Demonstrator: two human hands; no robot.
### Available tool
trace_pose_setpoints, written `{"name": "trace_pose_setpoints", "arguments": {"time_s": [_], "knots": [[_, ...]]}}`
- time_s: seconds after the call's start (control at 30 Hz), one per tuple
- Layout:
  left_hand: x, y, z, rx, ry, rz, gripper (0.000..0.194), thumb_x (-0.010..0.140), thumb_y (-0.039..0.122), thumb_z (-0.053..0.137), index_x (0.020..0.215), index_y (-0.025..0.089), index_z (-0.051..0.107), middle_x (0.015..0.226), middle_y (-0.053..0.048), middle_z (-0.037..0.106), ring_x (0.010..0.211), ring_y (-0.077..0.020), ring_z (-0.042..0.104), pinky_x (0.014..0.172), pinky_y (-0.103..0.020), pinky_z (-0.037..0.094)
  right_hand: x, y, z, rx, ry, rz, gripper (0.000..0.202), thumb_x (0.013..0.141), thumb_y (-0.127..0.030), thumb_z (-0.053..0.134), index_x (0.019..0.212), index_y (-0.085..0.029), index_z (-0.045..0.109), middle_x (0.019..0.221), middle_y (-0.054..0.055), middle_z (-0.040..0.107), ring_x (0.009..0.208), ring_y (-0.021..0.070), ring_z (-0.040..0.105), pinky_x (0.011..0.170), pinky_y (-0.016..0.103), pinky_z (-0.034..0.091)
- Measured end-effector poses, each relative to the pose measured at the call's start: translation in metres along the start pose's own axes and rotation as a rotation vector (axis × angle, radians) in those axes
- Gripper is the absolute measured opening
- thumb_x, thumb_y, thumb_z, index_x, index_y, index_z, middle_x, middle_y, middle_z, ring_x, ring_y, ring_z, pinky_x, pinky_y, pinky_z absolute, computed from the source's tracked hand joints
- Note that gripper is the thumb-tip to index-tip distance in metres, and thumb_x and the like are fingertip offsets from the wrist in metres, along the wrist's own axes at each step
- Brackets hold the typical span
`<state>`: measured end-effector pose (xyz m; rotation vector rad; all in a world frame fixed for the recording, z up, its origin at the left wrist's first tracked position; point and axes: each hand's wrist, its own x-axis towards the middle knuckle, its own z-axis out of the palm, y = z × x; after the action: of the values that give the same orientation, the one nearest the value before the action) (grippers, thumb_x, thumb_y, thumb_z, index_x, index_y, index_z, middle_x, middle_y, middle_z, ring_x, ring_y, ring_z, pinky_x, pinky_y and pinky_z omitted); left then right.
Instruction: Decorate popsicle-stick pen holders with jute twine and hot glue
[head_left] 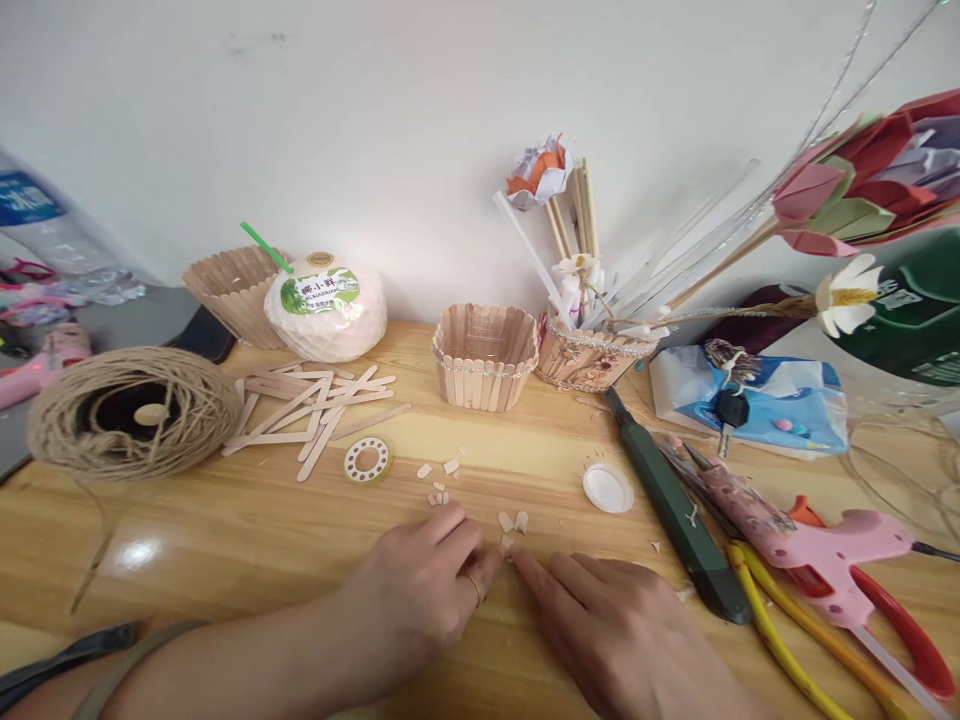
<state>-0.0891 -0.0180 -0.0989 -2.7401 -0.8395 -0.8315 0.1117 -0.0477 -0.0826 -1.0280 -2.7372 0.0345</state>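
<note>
Smooth, glossy wooden counter (262,540), matt wood chips (521,521) at six o'clock, rough, fibrous twine (180,440) at nine o'clock, shiny film-wrapped coconut (337,330) at ten o'clock, matt folded-paper flowers (855,200) at two o'clock, smooth plastic glue gun (832,555) at four o'clock

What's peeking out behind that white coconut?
A wooden-stick basket. The coconut covers its right side, so that part, and anything else straight behind, cannot be seen.

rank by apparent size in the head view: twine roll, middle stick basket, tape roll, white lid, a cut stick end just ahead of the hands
Largest to smallest:
1. Twine roll
2. Middle stick basket
3. Tape roll and white lid: too alike to rank
4. Cut stick end
</note>
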Motion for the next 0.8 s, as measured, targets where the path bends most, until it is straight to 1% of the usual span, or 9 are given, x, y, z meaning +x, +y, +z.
{"name": "trace_pose_setpoints", "arguments": {"time_s": [0.13,0.23,0.33,0.43,0.5,0.57,0.63,0.7,0.8], "knots": [[0.0019,-0.0009,-0.0049,-0.016,-0.005,0.024,0.025,0.093,0.01,0.041,0.085,0.011,0.064,0.058,-0.002,0.056,0.054,-0.0148,0.049,0.04,-0.024,0.036,0.0005,0.0004,-0.0003,0.004,0.019,0.011,0.028,0.091,-0.01,0.036,0.109,-0.008,0.058,0.069,0.003,0.063,0.052,0.0147,0.058,0.045,0.027,0.042],[0.0018,-0.0006,-0.0074,-0.031,-0.03,0.05,0.026,0.093,0.01,0.038,0.091,0.011,0.064,0.058,-0.001,0.056,0.055,-0.0147,0.05,0.04,-0.023,0.038,0.0008,0.0018,0.0009,0.014,0.029,0.039,0.032,0.091,-0.01,0.035,0.116,-0.006,0.054,0.072,0.004,0.065,0.056,0.0151,0.06,0.047,0.026,0.045],[0.0009,0.0005,-0.0069,-0.008,-0.063,0.051,0.027,0.094,0.013,0.037,0.09,0.013,0.063,0.06,-0.001,0.057,0.057,-0.0143,0.051,0.041,-0.022,0.039,0.0004,0.0023,0.0019,0.013,0.016,0.04,0.035,0.091,-0.008,0.033,0.119,-0.004,0.053,0.074,0.006,0.066,0.058,0.0164,0.062,0.049,0.028,0.049],[0.0011,0.0011,-0.0066,0.025,-0.051,0.026,0.026,0.094,0.013,0.039,0.082,0.015,0.062,0.061,-0.001,0.056,0.057,-0.0137,0.051,0.041,-0.021,0.039,-0.0005,0.0019,0.0014,0.009,0.006,0.037,0.036,0.09,-0.007,0.032,0.118,-0.003,0.054,0.073,0.006,0.065,0.057,0.0166,0.062,0.047,0.028,0.051],[0.0018,0.0008,-0.0077,0.029,-0.068,0.037,0.028,0.094,0.013,0.037,0.081,0.014,0.061,0.062,-0.002,0.057,0.057,-0.0142,0.051,0.041,-0.022,0.04,-0.0012,0.0016,0.001,0.006,0.0,0.03,0.036,0.09,-0.006,0.033,0.118,-0.002,0.054,0.072,0.006,0.065,0.056,0.0168,0.062,0.047,0.029,0.051],[0.0025,0.0004,-0.0088,0.028,-0.092,0.057,0.026,0.094,0.012,0.037,0.085,0.013,0.062,0.063,-0.002,0.058,0.057,-0.0145,0.052,0.043,-0.022,0.042,-0.0017,0.0013,0.0013,-0.003,0.002,0.022,0.035,0.09,-0.007,0.033,0.118,-0.002,0.054,0.071,0.005,0.065,0.056,0.0169,0.062,0.047,0.029,0.051],[0.0024,0.0008,-0.0085,0.024,-0.084,0.062,0.023,0.093,0.01,0.04,0.091,0.012,0.062,0.064,-0.002,0.059,0.059,-0.0143,0.053,0.045,-0.023,0.045,-0.002,0.0011,0.0024,-0.007,0.004,0.018,0.035,0.09,-0.007,0.034,0.117,-0.003,0.055,0.071,0.005,0.065,0.056,0.0171,0.062,0.046,0.03,0.051],[0.0014,0.0022,-0.0065,0.006,-0.062,0.037,0.022,0.092,0.009,0.04,0.092,0.011,0.062,0.066,-0.002,0.06,0.061,-0.0135,0.054,0.047,-0.022,0.047,-0.0022,0.0009,0.0037,-0.006,0.007,0.015,0.033,0.09,-0.008,0.035,0.116,-0.003,0.056,0.072,0.005,0.065,0.056,0.0174,0.062,0.046,0.03,0.05],[-0.0009,0.0046,-0.0032,-0.056,-0.067,-0.031,0.026,0.094,0.009,0.037,0.087,0.012,0.062,0.069,-0.002,0.062,0.062,-0.0121,0.055,0.049,-0.02,0.048,-0.0022,0.0009,0.0047,-0.012,0.011,0.005,0.032,0.09,-0.008,0.036,0.114,-0.004,0.057,0.071,0.005,0.064,0.054,0.0175,0.061,0.044,0.03,0.049]]}}
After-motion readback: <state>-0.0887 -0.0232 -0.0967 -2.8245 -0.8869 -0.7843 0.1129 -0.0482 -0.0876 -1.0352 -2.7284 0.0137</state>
